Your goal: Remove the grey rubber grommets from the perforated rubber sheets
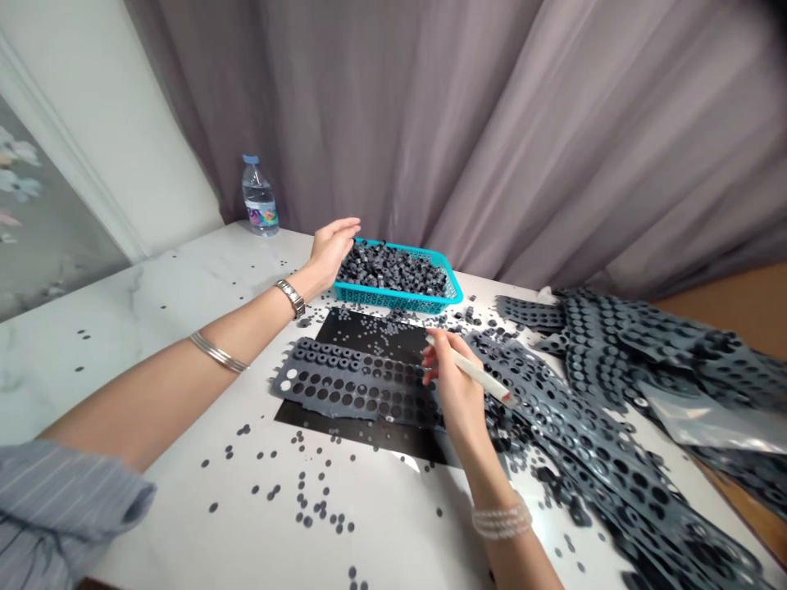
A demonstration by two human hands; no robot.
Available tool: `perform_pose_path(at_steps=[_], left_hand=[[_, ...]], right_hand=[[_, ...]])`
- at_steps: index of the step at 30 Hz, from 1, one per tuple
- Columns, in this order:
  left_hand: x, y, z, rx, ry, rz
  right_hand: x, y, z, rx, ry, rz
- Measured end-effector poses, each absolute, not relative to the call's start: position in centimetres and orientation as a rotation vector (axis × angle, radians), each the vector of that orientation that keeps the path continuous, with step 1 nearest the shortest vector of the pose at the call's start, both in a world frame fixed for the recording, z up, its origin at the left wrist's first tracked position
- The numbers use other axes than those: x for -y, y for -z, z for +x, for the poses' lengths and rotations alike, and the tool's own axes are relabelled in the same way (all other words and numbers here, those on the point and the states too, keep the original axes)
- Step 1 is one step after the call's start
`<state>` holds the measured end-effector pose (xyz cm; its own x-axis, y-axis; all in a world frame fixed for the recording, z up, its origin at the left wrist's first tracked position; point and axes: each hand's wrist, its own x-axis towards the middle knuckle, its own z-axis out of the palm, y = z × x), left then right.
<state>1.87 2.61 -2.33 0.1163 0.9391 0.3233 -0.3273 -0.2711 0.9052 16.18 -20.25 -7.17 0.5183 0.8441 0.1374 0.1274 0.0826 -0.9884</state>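
Observation:
My left hand (334,248) is at the left end of a turquoise plastic basket (393,297), its fingers stretched out over the rim and nothing visible in them. Small black rubber rings (393,266) fill the basket. A white pen-shaped tool (479,377) is gripped in my right hand (458,385), its reddish end pointing back toward the wrist. Beneath and left of that hand lies a dark grey rubber sheet (344,401) with rows of round holes. Ring pieces still sit in its upper left rows. A black mat (362,434) lies under the sheet.
More perforated rubber sheets (571,426) are heaped along the right, with a clear plastic bag (707,418) among them. Small black discs (307,500) are scattered over the white tabletop (184,541). A water bottle (259,201) stands at the back left, before a grey curtain (369,106).

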Motion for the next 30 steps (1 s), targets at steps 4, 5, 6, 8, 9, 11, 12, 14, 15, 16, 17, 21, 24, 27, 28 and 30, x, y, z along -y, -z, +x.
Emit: perform_pose_path(at_steps=[4, 5, 6, 8, 9, 11, 12, 14, 15, 16, 17, 21, 24, 27, 28, 30], left_hand=[[-1.3, 2.5, -1.7, -0.934, -1.449, 1.580], [-0.9, 2.6, -3.1, -1.028, -1.380, 1.728], [-0.4, 2.8, -4.5, -1.114, -1.262, 1.882], [0.5, 3.2, -7.4, -1.220, -0.866, 2.145], [0.9, 3.6, -8.6, -1.229, -0.687, 2.209], [1.6, 4.5, -10.1, -1.199, -0.518, 2.276], [1.9, 5.1, -10.5, -1.188, -0.510, 2.292], [2.3, 6.1, -10.7, -1.181, -0.547, 2.309], [2.4, 6.4, -10.6, -1.182, -0.558, 2.311], [2.5, 6.6, -10.5, -1.181, -0.555, 2.312], [2.5, 6.5, -10.4, -1.178, -0.549, 2.313], [1.8, 4.5, -9.3, -1.218, -0.616, 2.395], [0.4, 2.2, -6.2, -1.218, -0.840, 2.493], [-1.0, 0.8, -1.9, -1.149, -0.895, 2.496], [-1.4, 0.6, -0.8, -1.139, -0.886, 2.503], [-1.8, 0.5, 0.5, -1.138, -0.883, 2.517]], right_hand=[[20.4, 7.0, 16.3, 0.876, -0.634, -1.417], [20.4, 6.9, 16.3, 0.859, -0.627, -1.418], [20.4, 6.8, 16.2, 0.846, -0.621, -1.416], [20.5, 6.6, 16.0, 0.843, -0.617, -1.410], [20.5, 6.5, 15.8, 0.851, -0.618, -1.407], [20.5, 6.6, 15.5, 0.870, -0.626, -1.410], [20.5, 6.6, 15.4, 0.879, -0.633, -1.414], [20.5, 6.7, 15.3, 0.890, -0.642, -1.419], [20.5, 6.7, 15.3, 0.891, -0.645, -1.418], [20.5, 6.7, 15.3, 0.887, -0.643, -1.415], [20.5, 6.7, 15.3, 0.877, -0.641, -1.413], [20.4, 6.8, 15.4, 0.851, -0.641, -1.406], [20.3, 7.2, 15.2, 0.871, -0.661, -1.417], [20.3, 7.4, 15.2, 0.910, -0.675, -1.472], [20.3, 7.3, 15.2, 0.922, -0.677, -1.489], [20.4, 7.1, 15.4, 0.931, -0.676, -1.510]])
